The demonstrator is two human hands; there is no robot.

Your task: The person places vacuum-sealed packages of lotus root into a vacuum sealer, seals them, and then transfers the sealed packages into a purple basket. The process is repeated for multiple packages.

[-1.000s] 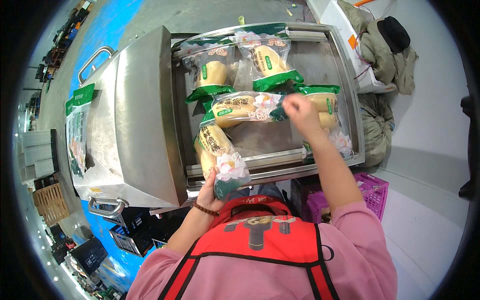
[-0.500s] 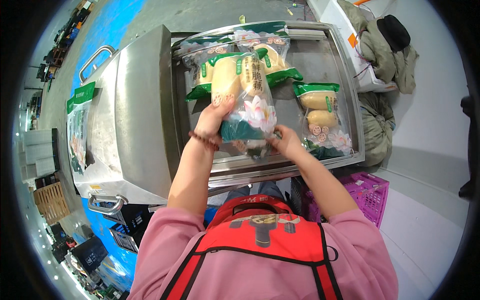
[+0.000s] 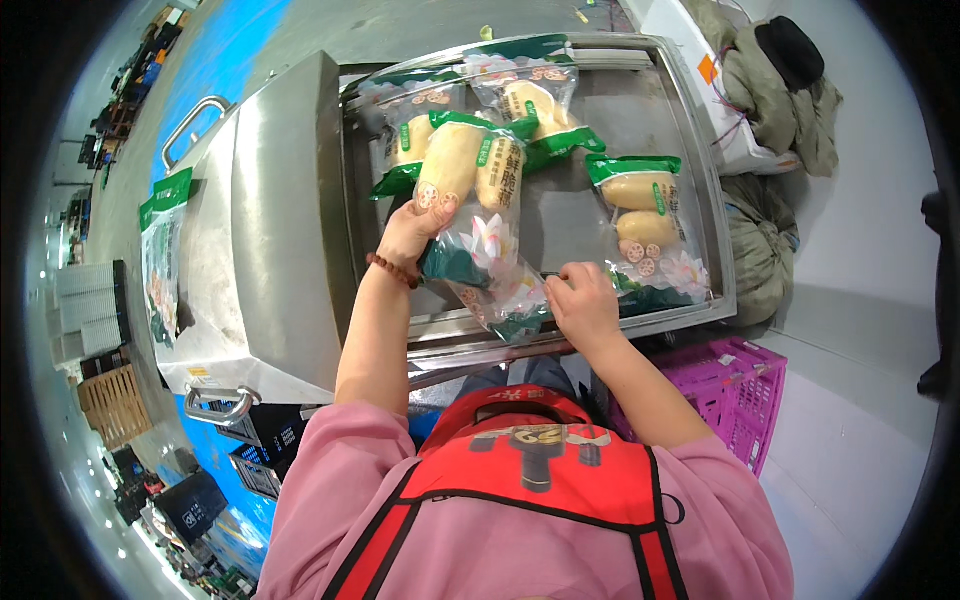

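My left hand [image 3: 412, 235] is closed round the side of a clear and green bag of lotus root [image 3: 447, 165], its thumb over the front. The bag is held tilted above a steel machine bed [image 3: 560, 220], its loose, crumpled end slanting toward me and to the right. At that end's right edge my right hand [image 3: 583, 303] pinches the plastic, fingers curled. Behind the held bag lie two similar bags, a far-left bag [image 3: 408, 135] partly covered and a far-middle bag [image 3: 535, 105]. Another lotus root bag [image 3: 645, 230] rests flat on the bed's right side.
Left of the bed is a bulky steel lid [image 3: 285, 210] with bar handles [image 3: 222, 408]. Green-topped bags [image 3: 165, 260] rest at its outer side. A purple crate [image 3: 725, 385] stands below right. Grey-green cloth [image 3: 755, 250] and a black hat [image 3: 790, 52] lie beyond the right rim.
The held bag has tilted, its loose end swinging toward me and to the right. My right hand has moved slightly right with the bag's edge, and my left hand a little left.
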